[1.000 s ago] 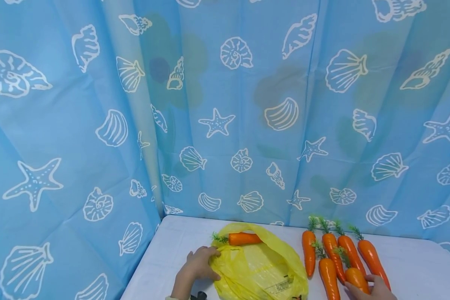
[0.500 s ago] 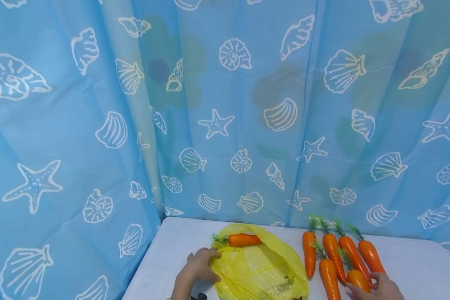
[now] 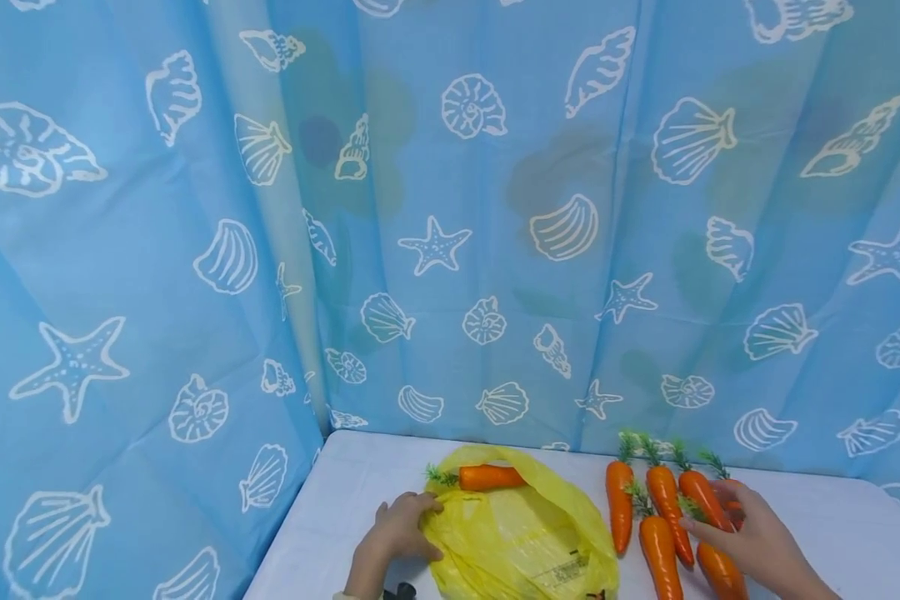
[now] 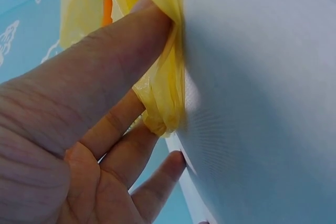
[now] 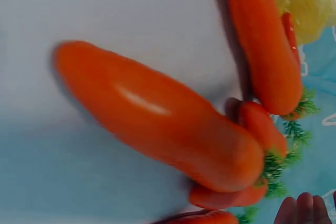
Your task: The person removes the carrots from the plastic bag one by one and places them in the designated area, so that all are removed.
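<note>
My left hand (image 3: 401,529) grips the left edge of a yellow plastic bag (image 3: 517,533), and the left wrist view shows the bag's gathered film (image 4: 163,93) between thumb and fingers. An orange carrot (image 3: 490,477) with a green leafy top lies at the bag's far side. To the right, my right hand (image 3: 757,533) reaches over a group of carrots, thumb and fingers spread. Beneath it lie the front right carrot (image 3: 722,573) and a far right carrot, mostly hidden. In the right wrist view, its fingertips (image 5: 304,209) show apart from the large near carrot (image 5: 157,116).
Several more carrots, among them a left one (image 3: 619,508) and a front one (image 3: 660,558), lie side by side right of the bag. A small black object (image 3: 401,592) sits by the left wrist. A blue shell-patterned curtain (image 3: 457,250) stands behind the white table (image 3: 352,467).
My right hand has let go of the front right carrot and moved away from me, over the far right carrot. That front carrot has shifted slightly nearer. The left hand stays on the bag.
</note>
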A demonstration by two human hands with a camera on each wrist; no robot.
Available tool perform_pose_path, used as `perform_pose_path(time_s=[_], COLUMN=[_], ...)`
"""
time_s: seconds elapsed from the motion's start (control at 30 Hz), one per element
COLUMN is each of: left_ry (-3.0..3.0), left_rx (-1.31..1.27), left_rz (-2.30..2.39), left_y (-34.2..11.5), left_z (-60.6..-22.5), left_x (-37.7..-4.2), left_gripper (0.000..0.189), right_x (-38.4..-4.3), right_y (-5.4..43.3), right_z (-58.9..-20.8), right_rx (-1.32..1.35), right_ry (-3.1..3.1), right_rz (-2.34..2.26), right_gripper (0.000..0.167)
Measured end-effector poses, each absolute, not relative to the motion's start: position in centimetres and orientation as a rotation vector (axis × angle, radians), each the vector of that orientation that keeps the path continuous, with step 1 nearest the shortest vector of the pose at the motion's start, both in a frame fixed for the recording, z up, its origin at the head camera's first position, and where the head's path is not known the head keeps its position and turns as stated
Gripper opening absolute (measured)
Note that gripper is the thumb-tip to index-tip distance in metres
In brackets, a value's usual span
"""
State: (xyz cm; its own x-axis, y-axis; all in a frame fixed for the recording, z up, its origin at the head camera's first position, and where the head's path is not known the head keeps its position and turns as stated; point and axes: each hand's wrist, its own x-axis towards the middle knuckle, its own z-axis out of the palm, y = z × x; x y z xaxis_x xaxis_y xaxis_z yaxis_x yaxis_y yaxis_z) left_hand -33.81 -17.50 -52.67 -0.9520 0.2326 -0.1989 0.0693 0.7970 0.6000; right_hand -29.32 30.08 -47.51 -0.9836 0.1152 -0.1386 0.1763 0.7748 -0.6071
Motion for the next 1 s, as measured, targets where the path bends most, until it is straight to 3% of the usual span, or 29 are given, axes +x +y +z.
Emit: perform_pose_path(time_s=[0.4, 1.0], left_ry=[2.74, 2.747], left_rx=[0.232, 0.208], left_rz=[0.889, 0.882], left_y=[-17.2, -17.2], left_z=[-52.3, -52.3], left_x=[-33.6, -33.6], left_gripper=[0.057, 0.056], right_x=[-30.7, -32.2], right_y=[28.0, 22.5], right_z=[-44.5, -42.8], right_rx=[-0.01, -0.318], right_ry=[2.957, 2.965], right_rz=[-1.001, -1.193], right_gripper=[0.106, 0.083])
